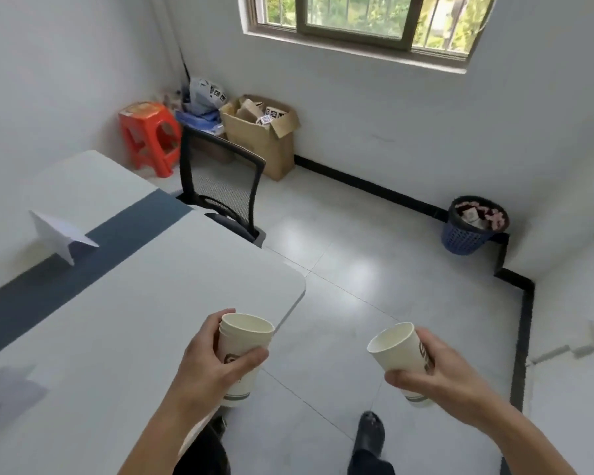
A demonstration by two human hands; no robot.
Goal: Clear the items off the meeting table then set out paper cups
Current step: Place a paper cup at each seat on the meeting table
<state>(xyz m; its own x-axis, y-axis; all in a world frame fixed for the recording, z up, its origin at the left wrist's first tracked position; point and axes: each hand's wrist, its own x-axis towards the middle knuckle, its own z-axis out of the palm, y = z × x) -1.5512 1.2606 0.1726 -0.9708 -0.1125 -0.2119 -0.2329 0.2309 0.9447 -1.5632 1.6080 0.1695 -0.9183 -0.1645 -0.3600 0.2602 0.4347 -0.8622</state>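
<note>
Two paper cups are held: a stacked pair [242, 354] gripped by the left hand [216, 365] over the table [134, 303] corner, a single cup [396, 351] clasped by the right hand [439, 368] beyond it. None is set out yet; a folded card [60, 234] remains far left.

Left hand [216, 358] grips an upright stack of paper cups [242, 354] at the near corner of the meeting table [134, 303]. Right hand [436, 368] holds a single paper cup [400, 347] tilted leftward over the tiled floor [374, 269]. On the table, far left, a folded white card [60, 234] stands on the dark centre strip. Black mesh chair [220, 190] tucked at the far edge. Beyond: orange stool [150, 135], cardboard box [261, 132]. Blue wastebasket [472, 224] by the right wall.
</note>
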